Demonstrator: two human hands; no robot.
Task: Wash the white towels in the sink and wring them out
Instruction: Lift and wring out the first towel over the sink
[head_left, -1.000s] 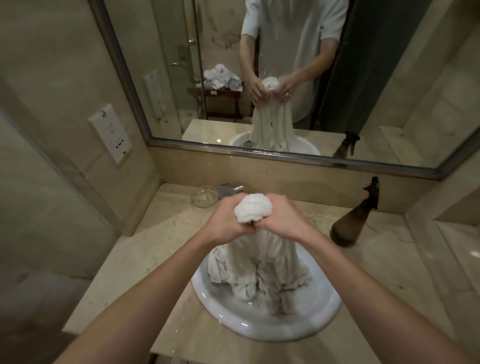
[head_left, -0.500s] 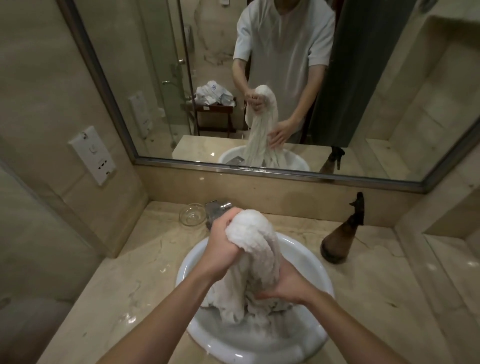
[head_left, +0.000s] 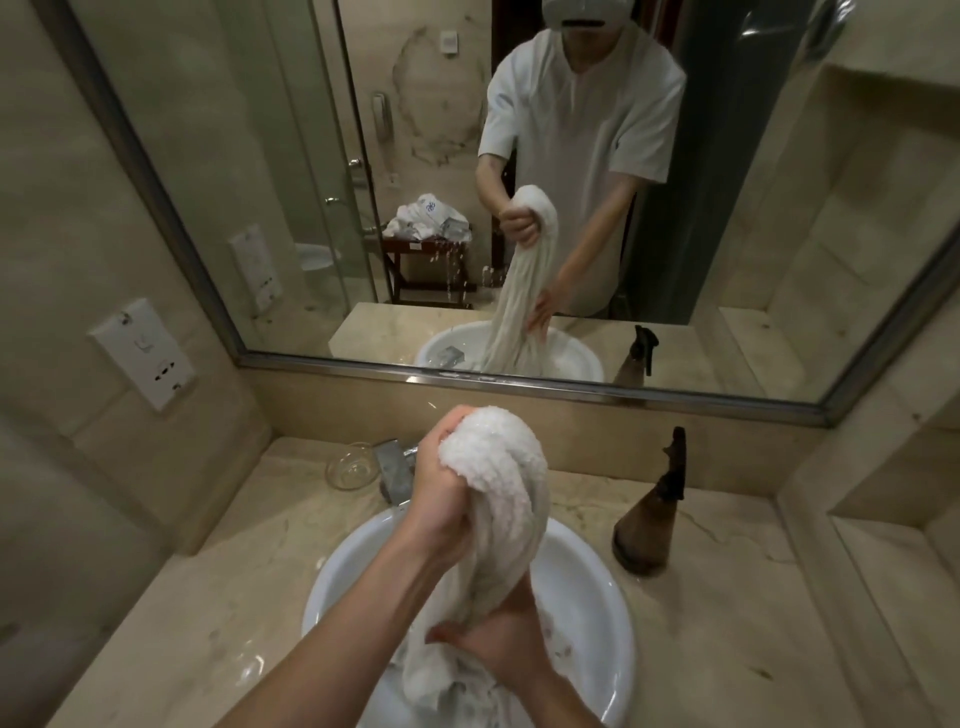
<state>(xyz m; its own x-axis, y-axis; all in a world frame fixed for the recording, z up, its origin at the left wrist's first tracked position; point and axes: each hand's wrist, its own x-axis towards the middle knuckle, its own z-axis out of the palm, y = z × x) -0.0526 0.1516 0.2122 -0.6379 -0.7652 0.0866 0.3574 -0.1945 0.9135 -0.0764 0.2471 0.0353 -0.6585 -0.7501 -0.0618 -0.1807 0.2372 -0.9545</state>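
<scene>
Nearest me, my right hand curls round the lower stretch of the white towel just above the white sink, where the rest of the cloth lies bunched. My left hand squeezes the towel's upper end in a fist, held high and blocking part of the metal tap. Beyond on the marble counter sit a glass dish beside the tap and a brown spray bottle right of the sink, with the mirror behind.
</scene>
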